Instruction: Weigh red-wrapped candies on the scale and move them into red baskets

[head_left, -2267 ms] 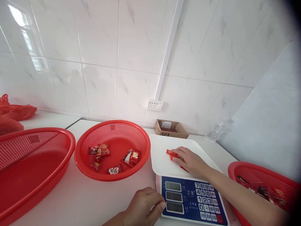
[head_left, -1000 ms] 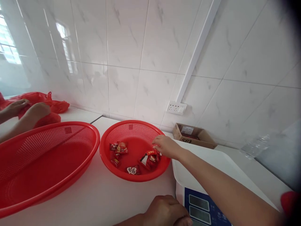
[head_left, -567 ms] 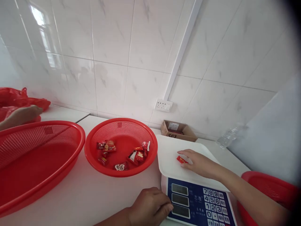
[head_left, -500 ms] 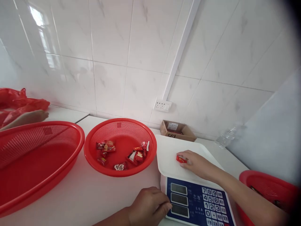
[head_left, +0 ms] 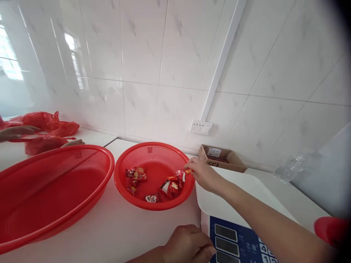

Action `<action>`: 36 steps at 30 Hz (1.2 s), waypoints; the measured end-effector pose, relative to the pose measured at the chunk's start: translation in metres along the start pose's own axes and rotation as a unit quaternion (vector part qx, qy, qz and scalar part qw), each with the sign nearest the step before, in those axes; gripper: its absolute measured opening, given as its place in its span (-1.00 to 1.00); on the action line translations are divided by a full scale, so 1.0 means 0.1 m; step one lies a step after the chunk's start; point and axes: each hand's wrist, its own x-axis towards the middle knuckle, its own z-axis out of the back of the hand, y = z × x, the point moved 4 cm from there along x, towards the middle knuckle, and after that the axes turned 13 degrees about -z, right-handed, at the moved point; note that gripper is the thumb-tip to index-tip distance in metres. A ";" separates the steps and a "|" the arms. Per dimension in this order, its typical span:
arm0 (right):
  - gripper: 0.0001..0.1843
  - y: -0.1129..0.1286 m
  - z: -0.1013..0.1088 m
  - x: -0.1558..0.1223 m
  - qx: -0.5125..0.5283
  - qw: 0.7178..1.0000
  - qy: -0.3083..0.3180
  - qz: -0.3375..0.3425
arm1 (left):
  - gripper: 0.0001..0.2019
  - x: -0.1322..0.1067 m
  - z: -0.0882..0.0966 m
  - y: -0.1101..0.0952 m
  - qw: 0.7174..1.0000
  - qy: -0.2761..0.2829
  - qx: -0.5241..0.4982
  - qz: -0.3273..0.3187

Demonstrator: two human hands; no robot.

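My right hand [head_left: 205, 175] reaches over the right rim of a round red plastic basket [head_left: 155, 207], its fingertips closed on a small red snack packet [head_left: 188, 171] with yellow print. Several other red-wrapped packets [head_left: 170, 186] lie inside that basket, in a right-hand cluster and a left-hand group [head_left: 137, 173]. My left hand [head_left: 190, 245] rests with curled fingers by the left edge of a digital scale [head_left: 245, 243], and nothing shows in it. The scale's white tray [head_left: 236, 204] lies under my right forearm, which hides part of the keypad.
A larger red basket [head_left: 55, 223] stands on the left. Behind it, another person's hands [head_left: 19, 132] are at red plastic bags [head_left: 46, 144]. A small cardboard box [head_left: 227, 159], a wall socket [head_left: 201, 127] and a clear plastic item [head_left: 290, 168] are at the back. Something red [head_left: 329, 230] is at the far right.
My right hand has moved left from the scale tray to the round basket's rim with the red packet. The view has shifted left, and more of the other person's hands shows.
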 end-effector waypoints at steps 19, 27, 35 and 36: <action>-0.45 -2.12 1.02 -2.15 -0.054 0.928 -0.020 -0.367 | -0.71 0.02 0.16 -0.05 0.986 -0.025 -0.125 0.108; 0.18 -2.55 0.48 -3.15 0.071 0.847 0.157 -0.503 | -0.56 -0.11 0.33 0.41 0.947 -0.217 -0.052 0.229; -0.17 -2.75 0.38 -3.11 -0.025 0.860 0.030 -0.509 | -0.38 -0.04 0.55 0.48 0.913 -0.301 -0.011 0.276; -0.26 -2.75 0.40 -3.11 -0.026 0.860 0.025 -0.509 | -0.38 -0.05 0.54 0.49 0.911 -0.305 -0.018 0.277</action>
